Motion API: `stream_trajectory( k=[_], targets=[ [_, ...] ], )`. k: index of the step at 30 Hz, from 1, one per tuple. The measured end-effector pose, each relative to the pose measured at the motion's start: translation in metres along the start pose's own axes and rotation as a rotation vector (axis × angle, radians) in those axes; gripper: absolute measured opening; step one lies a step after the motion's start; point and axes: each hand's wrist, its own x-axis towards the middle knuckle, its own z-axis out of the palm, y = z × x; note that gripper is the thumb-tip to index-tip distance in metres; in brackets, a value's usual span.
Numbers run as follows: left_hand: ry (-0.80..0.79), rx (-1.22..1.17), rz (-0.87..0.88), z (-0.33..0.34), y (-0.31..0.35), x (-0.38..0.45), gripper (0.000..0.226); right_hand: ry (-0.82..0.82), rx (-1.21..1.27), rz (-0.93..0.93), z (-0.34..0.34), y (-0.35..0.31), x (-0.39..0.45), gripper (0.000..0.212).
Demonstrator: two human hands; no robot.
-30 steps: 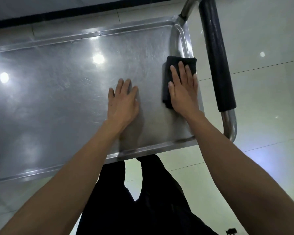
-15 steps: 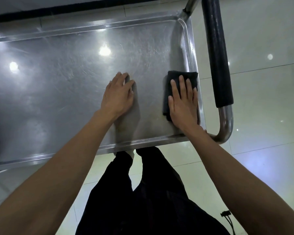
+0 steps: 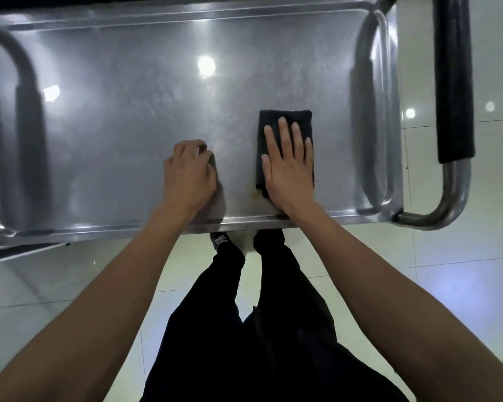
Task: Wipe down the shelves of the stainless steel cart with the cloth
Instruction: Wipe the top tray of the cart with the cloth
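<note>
My right hand [image 3: 288,163] lies flat, pressing the cloth [image 3: 285,132] on the top shelf [image 3: 128,111]. It's slid left, off the right edge toward the middle near the front edge. Left hand [image 3: 189,172] now curls, bracing, holding nothing. Plenty of shelf left.

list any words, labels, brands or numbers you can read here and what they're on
None can be read.
The shoe below the cart shelf carries white markings, too small and blurred to make out.
The cloth, shelf and black handle sleeve show no text.

Open shelf [image 3: 114,126] leftward; raised rim (and handle [image 3: 453,82]) rightward.
</note>
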Motion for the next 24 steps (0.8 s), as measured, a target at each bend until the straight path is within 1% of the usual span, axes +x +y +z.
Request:
stream_trajectory(
  k=[5, 9, 11, 14, 19, 21, 24],
  targets=[
    [-0.028, -0.042, 0.097, 0.002, -0.023, -0.013, 0.040, -0.024, 0.017, -0.090, 0.012, -0.068, 0.003, 0.059],
    [-0.036, -0.079, 0.109, -0.001, -0.027, -0.015, 0.043, -0.031, 0.028, -0.116, 0.019, -0.092, -0.009, 0.058],
    [-0.039, -0.080, 0.113, -0.003, -0.027, -0.016, 0.046, -0.027, 0.021, -0.127, 0.022, -0.092, -0.021, 0.059],
    [-0.040, -0.055, 0.139, -0.003, -0.025, -0.019, 0.061, -0.020, 0.011, -0.147, 0.025, -0.084, -0.040, 0.059],
    [-0.063, 0.038, 0.102, 0.005, -0.015, -0.026, 0.041, -0.020, 0.009, -0.141, 0.021, -0.065, -0.060, 0.058],
    [-0.069, 0.049, 0.102, 0.010, -0.004, -0.030, 0.038, -0.022, 0.010, -0.132, 0.019, -0.055, -0.065, 0.057],
    [-0.073, 0.044, 0.099, 0.018, 0.020, -0.034, 0.042, -0.034, -0.001, -0.104, 0.016, -0.032, -0.072, 0.057]
  ],
)
